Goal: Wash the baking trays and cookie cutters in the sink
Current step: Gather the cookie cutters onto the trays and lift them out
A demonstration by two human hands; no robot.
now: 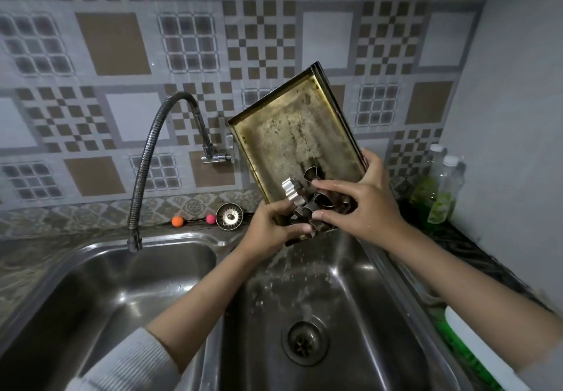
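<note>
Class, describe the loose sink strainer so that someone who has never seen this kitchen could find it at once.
Start at the double steel sink and look along its back ledge, between the two basins. The sink strainer leans there on its edge, just right of a pink ball and an orange ball. Unlike them it is a shiny perforated metal cup.

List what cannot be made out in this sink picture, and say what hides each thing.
Head view only:
- Cookie cutters: number and shapes unclear, covered by the left hand and right hand.
- Baking trays: how many are stacked, only edges show behind the front one.
- Bottles at right: labels too small and dim.
- Green and white item: cut off by the right edge.
</note>
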